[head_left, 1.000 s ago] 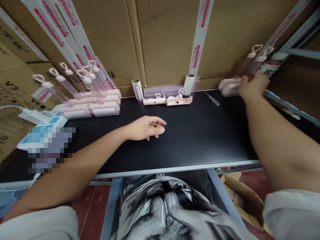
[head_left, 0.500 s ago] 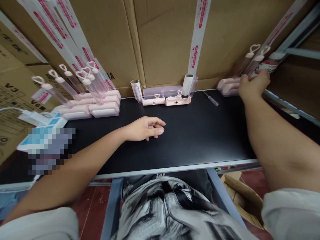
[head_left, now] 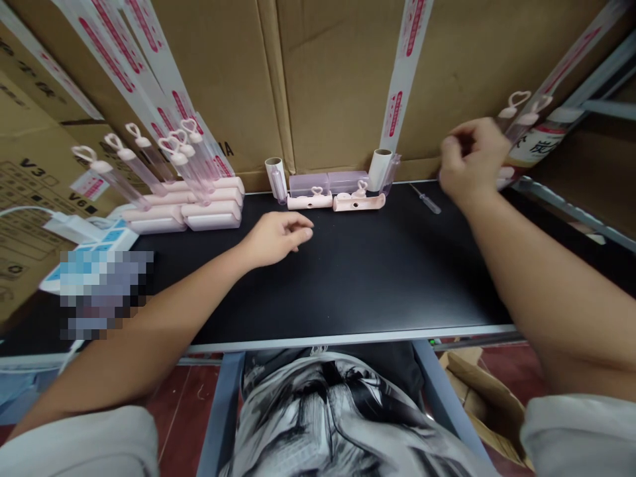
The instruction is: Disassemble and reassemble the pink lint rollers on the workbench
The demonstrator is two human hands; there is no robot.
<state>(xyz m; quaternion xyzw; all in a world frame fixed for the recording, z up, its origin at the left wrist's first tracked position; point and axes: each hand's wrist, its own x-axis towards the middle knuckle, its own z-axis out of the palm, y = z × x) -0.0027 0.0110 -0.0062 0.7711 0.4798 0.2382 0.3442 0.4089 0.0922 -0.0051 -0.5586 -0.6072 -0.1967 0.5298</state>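
Observation:
My left hand (head_left: 275, 238) rests on the black table top (head_left: 377, 278) with its fingers loosely curled down and nothing in it. My right hand (head_left: 472, 159) is raised above the table's far right corner, fingers curled in, slightly blurred, with nothing visible in it. Just behind it lean pink lint rollers with heart-shaped handles (head_left: 519, 109). A small screwdriver (head_left: 424, 199) lies on the table just left of my right wrist.
Several pink lint rollers (head_left: 183, 199) are stacked at the back left. Two pink handle pieces (head_left: 330, 200), clear covers (head_left: 328, 182) and two paper rolls (head_left: 379, 167) line the back edge. Cardboard boxes (head_left: 338, 79) wall the rear. A power strip (head_left: 87, 232) lies at the left.
My right hand has let go of the pink rollers at the far right and lifted up and to the left. My left hand has slid slightly toward the back.

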